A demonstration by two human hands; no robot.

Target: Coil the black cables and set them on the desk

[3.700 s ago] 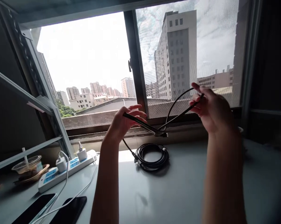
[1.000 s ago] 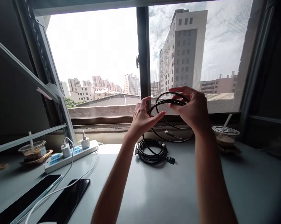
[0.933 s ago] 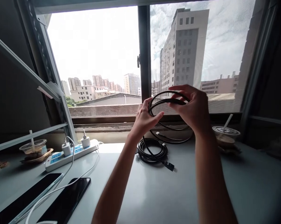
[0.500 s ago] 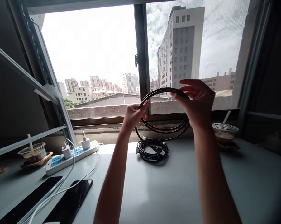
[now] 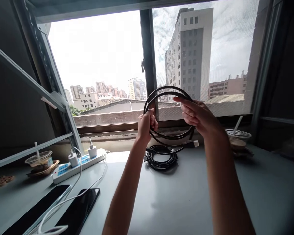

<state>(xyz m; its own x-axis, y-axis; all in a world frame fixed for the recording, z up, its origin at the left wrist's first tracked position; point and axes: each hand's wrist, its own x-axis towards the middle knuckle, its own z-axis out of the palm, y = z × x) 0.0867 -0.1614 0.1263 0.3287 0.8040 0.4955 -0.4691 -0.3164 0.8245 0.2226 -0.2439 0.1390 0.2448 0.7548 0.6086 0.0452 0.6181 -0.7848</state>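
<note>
A black cable point(image 5: 168, 137), wound in loose loops, is held up in front of the window. My left hand point(image 5: 147, 122) is closed around the left side of the loops. On the right side, my right hand point(image 5: 197, 116) has its fingers curled on the cable, with the index finger stretched toward the upper loop. One end with a pale-tipped plug point(image 5: 192, 143) hangs below the loops. Beneath it a second coiled black cable point(image 5: 161, 166) lies on the table; its plugs are partly covered by the hanging strand.
On the left are a white power strip point(image 5: 76, 168) with chargers, two dark phones point(image 5: 76, 212) and a white charging cord point(image 5: 88, 189). Lidded cups with straws stand at the left point(image 5: 39, 160) and right point(image 5: 237, 137). A metal shelf frame point(image 5: 61, 98) rises at left.
My right hand has turned and lowered slightly, its spread fingers now curled on the cable. The loops have shifted, and the plug end now hangs farther right. The view has moved slightly.
</note>
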